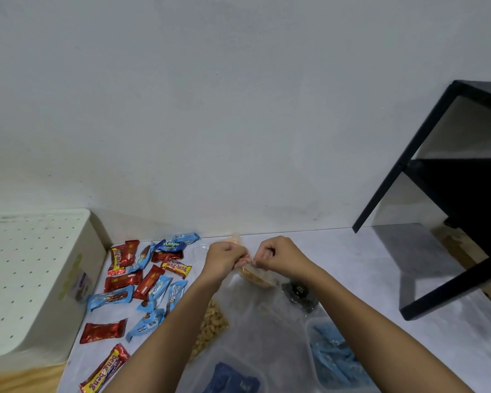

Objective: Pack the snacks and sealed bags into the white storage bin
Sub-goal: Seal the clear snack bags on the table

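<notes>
My left hand (224, 258) and my right hand (278, 258) meet just above the table, and both pinch the top edge of a clear bag of tan snacks (257, 276). The bag hangs slightly below my fingers. Several red and blue wrapped snack bars (142, 282) lie scattered to the left. A second clear bag of pale puffs (211, 326) lies under my left forearm. The white storage bin (34, 279) stands at the far left with a perforated lid on top.
Two clear plastic containers with blue packets (335, 355) sit near the front edge. A small dark packet (299, 293) lies right of the held bag. A black metal shelf frame (437, 199) stands at the right. The wall runs close behind the table.
</notes>
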`<state>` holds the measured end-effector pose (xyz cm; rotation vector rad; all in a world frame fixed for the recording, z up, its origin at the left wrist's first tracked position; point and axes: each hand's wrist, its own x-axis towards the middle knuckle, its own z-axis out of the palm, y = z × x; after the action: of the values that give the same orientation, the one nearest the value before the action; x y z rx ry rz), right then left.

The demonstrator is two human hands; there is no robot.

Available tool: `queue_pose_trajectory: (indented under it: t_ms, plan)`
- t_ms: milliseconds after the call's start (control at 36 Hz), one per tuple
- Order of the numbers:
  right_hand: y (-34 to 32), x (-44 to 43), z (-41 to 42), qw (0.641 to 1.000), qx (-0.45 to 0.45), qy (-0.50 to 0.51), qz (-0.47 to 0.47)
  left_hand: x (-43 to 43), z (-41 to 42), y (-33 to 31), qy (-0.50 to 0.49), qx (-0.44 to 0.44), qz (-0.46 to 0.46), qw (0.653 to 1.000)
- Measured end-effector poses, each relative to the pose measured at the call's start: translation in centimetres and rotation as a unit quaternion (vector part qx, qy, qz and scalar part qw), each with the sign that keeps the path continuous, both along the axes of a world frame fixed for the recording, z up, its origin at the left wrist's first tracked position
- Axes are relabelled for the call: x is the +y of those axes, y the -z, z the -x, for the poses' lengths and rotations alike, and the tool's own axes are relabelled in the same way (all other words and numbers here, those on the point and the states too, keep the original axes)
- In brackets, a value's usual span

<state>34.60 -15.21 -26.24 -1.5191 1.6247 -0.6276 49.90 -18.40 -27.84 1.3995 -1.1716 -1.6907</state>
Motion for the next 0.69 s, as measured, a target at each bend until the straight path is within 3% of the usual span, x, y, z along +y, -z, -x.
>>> queue_pose_trajectory:
  t_ms: [250, 472, 694]
  plan:
    - [-0.7, 0.1, 0.1, 0.991, -0.099, 0.02, -0.084, 0.0, -0.9, -0.6, 0.061, 0.06, 0.047, 0.995]
    - [-1.0, 0.2, -0.3, 0.987, -0.141, 0.072, -0.026, -0.4, -0.9, -1.1, 0.069, 0.08, 0.067, 0.992]
    - [-0.7, 0.2, 0.2, 0.979, -0.179, 0.089, -0.043, -0.6, -0.7, -1.0, 0.06, 0.082, 0.068, 0.993]
